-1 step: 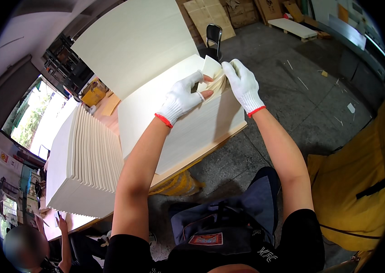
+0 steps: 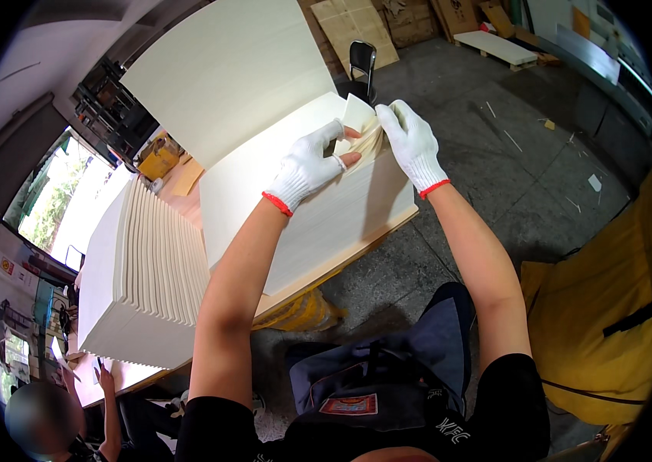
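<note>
A tall stack of large cream-white paper sheets (image 2: 241,181) stands on the table before me. My left hand (image 2: 306,165), in a white knit glove with bare thumb and fingertip, is closed on bent-up paper sheets (image 2: 366,146) at the stack's right corner. At the outer edge of those sheets, my right hand (image 2: 412,142), also gloved, pinches with thumb and fingers; its fingertips are partly hidden. Behind the stack a big pale sheet or board (image 2: 226,77) rises at a slant.
A second stack of fanned sheets (image 2: 152,269) stands to the left on the wooden table (image 2: 295,289). A co-worker (image 2: 106,381) sits at lower left. To the right hangs yellow cloth (image 2: 599,331). A black chair (image 2: 362,58) and scraps lie beyond on the grey floor (image 2: 464,115).
My hands and the bent sheets look the same. Only a white piece near the co-worker's hand at lower left has shifted slightly.
</note>
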Action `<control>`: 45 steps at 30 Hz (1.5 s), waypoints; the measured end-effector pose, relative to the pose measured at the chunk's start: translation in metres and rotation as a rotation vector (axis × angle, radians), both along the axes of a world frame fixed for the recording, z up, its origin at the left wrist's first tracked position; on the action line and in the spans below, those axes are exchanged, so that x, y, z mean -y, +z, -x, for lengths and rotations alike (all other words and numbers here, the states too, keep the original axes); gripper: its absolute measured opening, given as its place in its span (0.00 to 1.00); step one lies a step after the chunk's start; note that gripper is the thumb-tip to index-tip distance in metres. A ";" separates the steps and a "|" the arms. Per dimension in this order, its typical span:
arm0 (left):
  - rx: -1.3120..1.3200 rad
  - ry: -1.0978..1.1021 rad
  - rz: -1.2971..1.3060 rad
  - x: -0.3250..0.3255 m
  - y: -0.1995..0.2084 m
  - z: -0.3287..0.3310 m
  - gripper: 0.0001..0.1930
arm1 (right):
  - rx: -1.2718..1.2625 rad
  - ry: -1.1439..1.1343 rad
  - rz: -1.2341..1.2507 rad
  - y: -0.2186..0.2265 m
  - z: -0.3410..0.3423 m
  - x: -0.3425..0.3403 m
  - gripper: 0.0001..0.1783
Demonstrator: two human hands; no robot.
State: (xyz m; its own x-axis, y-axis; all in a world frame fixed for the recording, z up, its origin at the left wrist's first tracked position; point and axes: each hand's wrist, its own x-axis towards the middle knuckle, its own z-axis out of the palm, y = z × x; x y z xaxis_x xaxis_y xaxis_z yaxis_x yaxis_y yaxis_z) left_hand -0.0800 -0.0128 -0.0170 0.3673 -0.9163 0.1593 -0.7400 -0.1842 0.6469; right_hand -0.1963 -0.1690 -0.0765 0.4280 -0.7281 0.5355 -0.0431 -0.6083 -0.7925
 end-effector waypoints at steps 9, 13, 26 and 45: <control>0.052 -0.037 0.102 0.002 -0.010 -0.008 0.16 | -0.012 0.011 -0.026 -0.002 -0.002 0.003 0.28; 0.018 0.050 -0.060 -0.001 0.006 0.009 0.14 | 0.010 -0.001 -0.017 -0.001 -0.001 -0.001 0.28; 0.024 -0.019 0.181 -0.002 -0.004 0.003 0.18 | 0.021 0.023 -0.074 0.003 0.001 -0.002 0.29; 0.198 0.043 0.027 0.005 -0.006 0.000 0.19 | 0.041 -0.002 -0.104 0.002 0.000 -0.006 0.25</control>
State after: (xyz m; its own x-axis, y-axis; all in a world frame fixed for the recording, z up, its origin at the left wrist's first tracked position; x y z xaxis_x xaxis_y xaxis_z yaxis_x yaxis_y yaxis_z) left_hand -0.0796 -0.0176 -0.0229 0.3650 -0.8949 0.2568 -0.8453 -0.2030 0.4943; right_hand -0.1968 -0.1634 -0.0744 0.4059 -0.7814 0.4739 -0.0109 -0.5227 -0.8525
